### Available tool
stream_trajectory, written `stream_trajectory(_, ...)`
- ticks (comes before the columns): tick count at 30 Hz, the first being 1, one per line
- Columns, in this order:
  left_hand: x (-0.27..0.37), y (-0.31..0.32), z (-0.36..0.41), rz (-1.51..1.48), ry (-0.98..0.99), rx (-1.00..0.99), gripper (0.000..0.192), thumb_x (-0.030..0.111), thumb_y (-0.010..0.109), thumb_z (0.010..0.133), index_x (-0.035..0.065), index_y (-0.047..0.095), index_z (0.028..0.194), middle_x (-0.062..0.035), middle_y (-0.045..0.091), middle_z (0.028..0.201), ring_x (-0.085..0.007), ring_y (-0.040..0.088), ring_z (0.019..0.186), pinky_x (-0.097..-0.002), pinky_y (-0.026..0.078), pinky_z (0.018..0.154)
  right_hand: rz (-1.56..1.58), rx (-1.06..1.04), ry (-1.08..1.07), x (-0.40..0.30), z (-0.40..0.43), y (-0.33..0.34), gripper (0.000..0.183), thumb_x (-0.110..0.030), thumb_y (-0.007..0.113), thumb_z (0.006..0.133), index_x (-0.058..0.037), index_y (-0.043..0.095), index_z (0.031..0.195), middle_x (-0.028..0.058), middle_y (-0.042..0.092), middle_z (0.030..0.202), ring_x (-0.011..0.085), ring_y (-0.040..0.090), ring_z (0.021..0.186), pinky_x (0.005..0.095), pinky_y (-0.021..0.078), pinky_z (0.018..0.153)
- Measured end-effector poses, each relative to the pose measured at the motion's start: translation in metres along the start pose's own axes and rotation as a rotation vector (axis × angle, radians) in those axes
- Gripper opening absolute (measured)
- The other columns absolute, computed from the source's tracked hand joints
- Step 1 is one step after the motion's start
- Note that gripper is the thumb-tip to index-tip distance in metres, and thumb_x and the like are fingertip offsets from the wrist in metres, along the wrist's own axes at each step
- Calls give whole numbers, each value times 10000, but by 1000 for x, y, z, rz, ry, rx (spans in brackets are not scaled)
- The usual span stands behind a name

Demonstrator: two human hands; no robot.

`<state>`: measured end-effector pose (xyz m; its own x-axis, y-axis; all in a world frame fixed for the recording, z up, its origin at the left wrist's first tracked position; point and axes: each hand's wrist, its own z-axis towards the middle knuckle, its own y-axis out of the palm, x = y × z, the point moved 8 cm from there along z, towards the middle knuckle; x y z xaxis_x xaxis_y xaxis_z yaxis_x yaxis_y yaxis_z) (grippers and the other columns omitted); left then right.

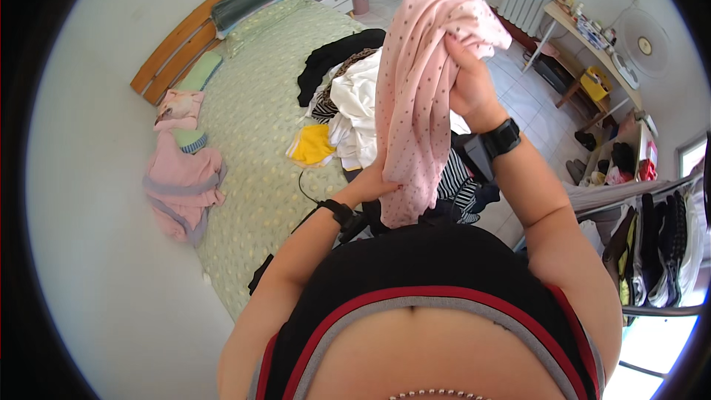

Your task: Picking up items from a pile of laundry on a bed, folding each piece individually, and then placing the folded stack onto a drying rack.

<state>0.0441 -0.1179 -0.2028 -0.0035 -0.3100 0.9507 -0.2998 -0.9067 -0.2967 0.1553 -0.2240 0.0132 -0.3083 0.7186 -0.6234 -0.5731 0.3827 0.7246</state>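
A pink dotted cloth garment [414, 83] hangs in loose folds between my hands. Its upper part is gripped by my right hand [472, 86], thumb on top of the fabric. Lower down, my left hand [375, 183] holds the garment's left edge near its bottom. Behind it a heap of clothes lies on the bed: a black garment [333, 61], a white garment [358, 100], a yellow piece [312, 144] and a black-and-white striped garment [455, 178]. The garment hides part of the heap.
The bed [250, 122] has a green patterned sheet and a wooden headboard [189, 28]. A pink and grey garment [183, 183] lies by the wall. At right stand a narrow table [594, 44], a fan [644, 44], a shoe rack [616, 161] and a rail of hanging clothes [655, 250].
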Motion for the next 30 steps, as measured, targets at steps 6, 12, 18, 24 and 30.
stream_trajectory(6,14,-26,22,273,215,210,469,190,689,744,85,586,1189,-192,323,1362,-354,287,1294,-398,275,1065,-40,-139,-112,-57,7,31,345,-193,478,948,-21,470,1247,119,583,1180,237,588,1054,370,473,920)
stream_trajectory(12,65,-67,34,508,491,276,400,226,727,708,93,653,1078,-176,207,1432,-348,242,1318,-424,225,1087,-100,-320,-46,-88,21,53,356,-220,484,943,-30,485,1244,113,567,1211,235,557,1100,377,420,980)
stream_trajectory(18,104,-44,69,-6,194,-186,451,305,748,681,39,673,1038,-126,634,1069,-250,589,1014,-332,440,917,-134,-186,-10,-106,30,70,369,-246,485,943,-15,497,1231,142,596,1162,254,596,1041,391,471,937)
stream_trajectory(24,40,-61,83,297,23,-28,389,312,728,712,2,678,941,-164,680,892,-253,648,865,-310,480,774,-300,56,-97,-137,58,-23,336,-194,507,926,7,518,1195,133,613,1122,248,605,1015,382,476,930)
stream_trajectory(30,92,-153,67,585,191,681,252,189,665,744,26,677,935,-154,661,861,-320,628,792,-370,493,701,-263,210,-245,-183,52,-136,317,-114,510,878,-33,545,1183,114,559,1219,267,491,1162,435,346,1034)
